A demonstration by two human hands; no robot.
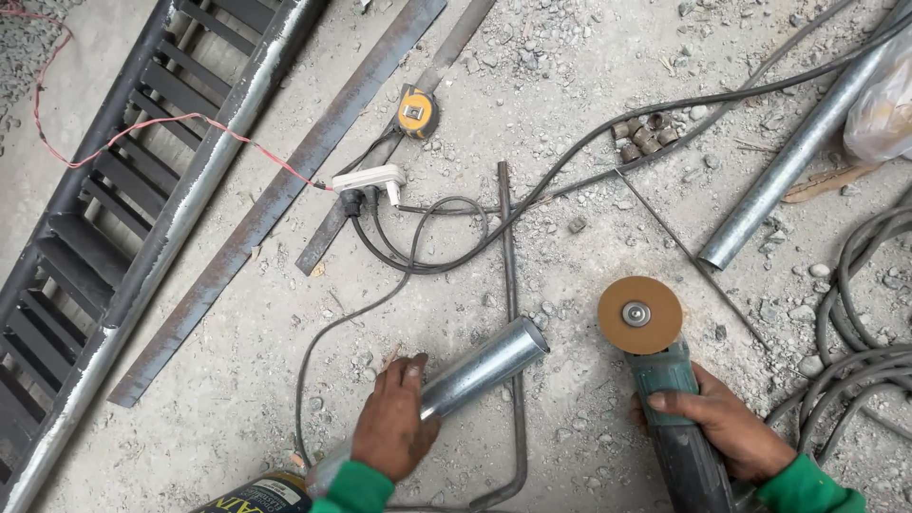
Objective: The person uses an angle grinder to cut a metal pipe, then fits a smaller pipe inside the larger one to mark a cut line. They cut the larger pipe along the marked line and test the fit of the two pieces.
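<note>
A short shiny metal pipe [475, 372] is pressed to the gritty ground at the bottom middle of the frame by the left hand [394, 423], whose fingers are wrapped tight around it. Just to the right, a green grinder [676, 418] (its round tan disc [639, 314] faces up) is gripped firmly by the right hand [727, 427]. Above them, black cables [446, 247], a white plug [369, 179] and a yellow tape measure [416, 110] are seen. A long pipe [798, 152] is laid at the upper right.

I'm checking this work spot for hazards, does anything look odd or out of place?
The angle grinder in the right hand shows its disc bare, with no guard visible. Loose cables lie tangled across the gravelly floor near the pipe that the left hand holds.
</note>
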